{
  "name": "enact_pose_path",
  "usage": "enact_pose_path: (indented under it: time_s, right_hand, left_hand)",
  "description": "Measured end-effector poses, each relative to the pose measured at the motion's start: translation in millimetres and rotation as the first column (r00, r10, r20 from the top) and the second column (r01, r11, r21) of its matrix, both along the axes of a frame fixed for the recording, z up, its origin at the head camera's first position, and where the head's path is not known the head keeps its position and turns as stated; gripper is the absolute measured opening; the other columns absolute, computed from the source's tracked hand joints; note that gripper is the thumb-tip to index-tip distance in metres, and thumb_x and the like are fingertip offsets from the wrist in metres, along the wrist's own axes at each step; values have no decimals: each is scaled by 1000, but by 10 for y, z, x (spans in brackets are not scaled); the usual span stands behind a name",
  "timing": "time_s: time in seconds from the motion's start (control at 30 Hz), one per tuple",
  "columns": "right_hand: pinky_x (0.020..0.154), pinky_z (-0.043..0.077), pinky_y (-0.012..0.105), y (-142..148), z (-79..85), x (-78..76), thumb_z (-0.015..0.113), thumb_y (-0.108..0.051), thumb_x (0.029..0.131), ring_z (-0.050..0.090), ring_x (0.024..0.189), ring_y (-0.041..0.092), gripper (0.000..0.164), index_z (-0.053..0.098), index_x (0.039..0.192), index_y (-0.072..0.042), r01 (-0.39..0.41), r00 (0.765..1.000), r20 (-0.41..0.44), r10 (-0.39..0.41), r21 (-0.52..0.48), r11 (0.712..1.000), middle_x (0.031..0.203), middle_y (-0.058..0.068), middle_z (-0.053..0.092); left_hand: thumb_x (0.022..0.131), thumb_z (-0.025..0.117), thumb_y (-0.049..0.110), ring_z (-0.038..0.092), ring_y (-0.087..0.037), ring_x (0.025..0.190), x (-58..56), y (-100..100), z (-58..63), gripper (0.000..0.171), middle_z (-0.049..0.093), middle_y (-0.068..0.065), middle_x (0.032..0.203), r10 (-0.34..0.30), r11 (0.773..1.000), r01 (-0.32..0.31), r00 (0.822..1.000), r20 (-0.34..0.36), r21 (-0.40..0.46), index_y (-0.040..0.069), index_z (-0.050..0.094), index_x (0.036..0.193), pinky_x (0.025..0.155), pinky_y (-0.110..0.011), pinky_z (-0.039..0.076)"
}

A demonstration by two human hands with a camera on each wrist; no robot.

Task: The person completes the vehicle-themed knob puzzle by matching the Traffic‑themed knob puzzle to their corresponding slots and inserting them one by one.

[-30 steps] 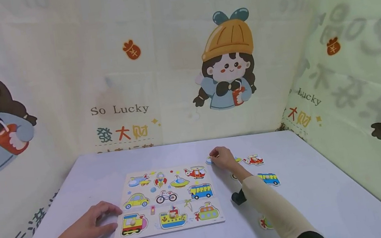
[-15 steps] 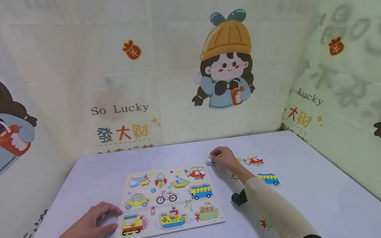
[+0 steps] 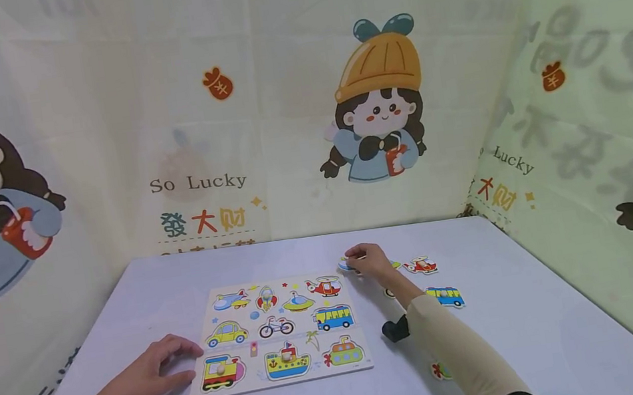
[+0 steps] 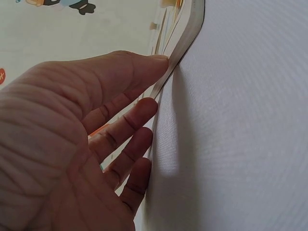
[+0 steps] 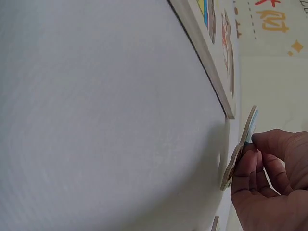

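A wooden puzzle board (image 3: 258, 388) printed with vehicles lies on the table. My left hand (image 3: 146, 372) is at its left side, and in the left wrist view the thumb (image 4: 154, 62) touches the board's edge, fingers loosely bent along it. Beyond the board's far right corner, my right hand (image 3: 369, 261) pinches a thin puzzle piece (image 3: 343, 264) with blue on its face. In the right wrist view that puzzle piece (image 5: 251, 126) is tilted between thumb and fingers, just above the table; fingers hide its middle. A knobbed train piece (image 3: 221, 371) and ship piece (image 3: 287, 361) sit in the board.
Right of the board lie a helicopter piece (image 3: 421, 266), a bus piece (image 3: 446, 297) and a submarine piece (image 3: 440, 371), which the right sleeve (image 3: 456, 353) partly covers. A yellow-green piece (image 3: 395, 264) shows behind the right wrist. A printed cloth (image 3: 282, 128) hangs behind the table.
My right hand has shifted slightly left, and the pinched puzzle piece has risen a little and moved left with it. The left hand and the board have stayed put.
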State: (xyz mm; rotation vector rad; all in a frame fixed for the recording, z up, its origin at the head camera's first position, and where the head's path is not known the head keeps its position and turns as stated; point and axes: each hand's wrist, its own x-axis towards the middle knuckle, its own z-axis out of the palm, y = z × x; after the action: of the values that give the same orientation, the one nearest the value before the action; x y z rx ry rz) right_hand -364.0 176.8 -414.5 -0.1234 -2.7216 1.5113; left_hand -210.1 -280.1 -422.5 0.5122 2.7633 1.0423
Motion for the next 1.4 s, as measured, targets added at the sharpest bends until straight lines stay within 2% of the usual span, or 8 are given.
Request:
enact_pose_path:
  time_s: [0.37,0.67,0.87,1.07,1.4]
  right_hand:
    - [80,58,27,-273,85,105,70,-15,97,62,97,23,20,71,115,-7,-87,996,-5,86,-58,995,111,10,67]
    - [84,58,30,-588,54,228,73,-18,95,63,96,22,17,72,112,-13,-189,982,-23,189,-2,982,110,4,68]
    - [85,58,31,-793,106,306,73,-19,96,63,96,21,18,72,113,-12,-235,971,-49,234,-17,972,109,5,69]
    - [80,57,28,-918,94,316,72,-17,96,64,93,18,17,72,112,-12,-266,964,-53,262,-77,961,107,3,69]
    - [73,53,27,-1049,44,359,72,-19,97,62,91,18,17,72,112,-12,-295,955,-56,290,-118,948,106,3,69]
  left_hand:
    - [86,82,25,51,-34,121,22,-13,-55,37,62,-3,123,-8,1000,8,1000,-26,7,14,66,118,105,-66,42]
    - [86,82,25,51,-32,120,43,-7,-96,36,62,0,122,-10,1000,10,999,-38,-3,16,65,117,104,-64,43]
    - [86,82,25,51,-33,121,49,-3,-92,36,62,-2,123,-16,1000,16,999,-37,3,16,65,117,105,-66,42]
    - [86,82,29,52,-28,118,46,-1,-98,35,62,3,121,-36,999,33,996,-82,-34,19,66,115,102,-55,47]
    - [86,82,28,53,-27,117,52,8,-150,34,62,4,121,-42,999,39,995,-94,-33,19,66,115,104,-57,46]
